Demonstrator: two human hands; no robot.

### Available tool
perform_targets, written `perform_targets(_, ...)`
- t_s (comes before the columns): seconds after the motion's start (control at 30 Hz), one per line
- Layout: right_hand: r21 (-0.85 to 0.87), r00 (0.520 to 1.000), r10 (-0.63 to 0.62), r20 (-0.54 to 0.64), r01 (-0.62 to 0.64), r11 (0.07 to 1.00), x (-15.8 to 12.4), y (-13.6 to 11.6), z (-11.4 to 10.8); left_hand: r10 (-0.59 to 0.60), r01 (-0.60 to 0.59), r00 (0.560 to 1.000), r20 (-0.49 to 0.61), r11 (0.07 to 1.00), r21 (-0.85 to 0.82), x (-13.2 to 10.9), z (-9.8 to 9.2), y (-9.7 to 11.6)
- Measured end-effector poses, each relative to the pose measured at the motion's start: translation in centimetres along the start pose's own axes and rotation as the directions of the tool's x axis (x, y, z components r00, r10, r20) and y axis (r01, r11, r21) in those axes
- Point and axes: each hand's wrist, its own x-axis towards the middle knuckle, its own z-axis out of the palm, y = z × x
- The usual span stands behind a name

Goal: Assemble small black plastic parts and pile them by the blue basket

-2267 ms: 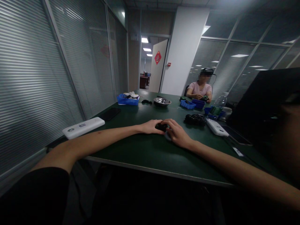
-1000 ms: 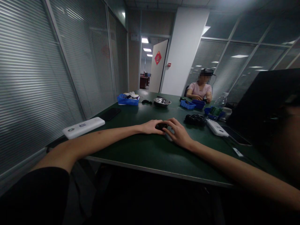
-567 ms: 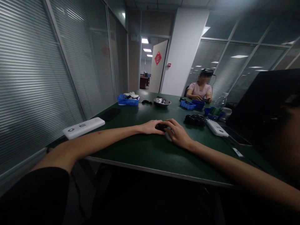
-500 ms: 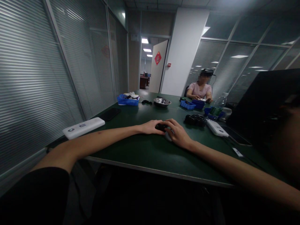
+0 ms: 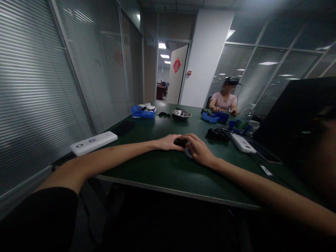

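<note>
Over the green table (image 5: pixel 157 164), my left hand (image 5: pixel 168 142) is closed round one side of a small black object (image 5: pixel 180 142), thumb in front and fingers behind. My right hand (image 5: pixel 198 149) meets it from the other side, with bent fingertips on its top and right edge. Below the right palm a grey rounded piece (image 5: pixel 188 152) shows in part; the hand covers the rest, and I cannot tell if it is joined to the black object.
Beyond my hands stand a steel bowl (image 5: pixel 181 114) and a blue basket (image 5: pixel 143 112). To the right lie black parts (image 5: pixel 219 134), a white power bank (image 5: pixel 243 144) and a plastic bottle (image 5: pixel 244 119). Another white device (image 5: pixel 93 143) is at left. A person (image 5: pixel 224 99) sits across.
Both my hands hold nearly the same place; slightly less of the grey piece shows under the right palm. Across the table, the person's hands have shifted and the white item there no longer shows.
</note>
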Motion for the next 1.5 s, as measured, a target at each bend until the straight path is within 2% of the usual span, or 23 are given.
perform_targets(0.37, -0.051, 0.999, 0.024, -0.049, -0.026, 0.998, 0.01, -0.95, -0.32, -0.001, 0.002, 1.000, 0.012, 0.999, -0.046, -0.21, -0.15, 0.11)
perform_targets(0.73, -0.115, 0.993, 0.084, -0.088, -0.094, 0.989, -0.04, -0.63, -0.27, 0.001, 0.000, 1.000, 0.020, 0.999, -0.041, -0.11, -0.17, -0.12)
perform_targets(1.1, -0.119, 0.997, 0.048, -0.061, -0.055, 0.991, -0.01, -0.45, -0.09, 0.030, -0.030, 0.999, 0.014, 0.999, -0.043, -0.20, -0.02, -0.37)
perform_targets(1.5, -0.086, 0.999, 0.005, -0.045, -0.009, 0.996, 0.06, -0.66, -0.24, 0.003, -0.003, 1.000, 0.003, 1.000, -0.028, -0.06, 0.00, -0.12)
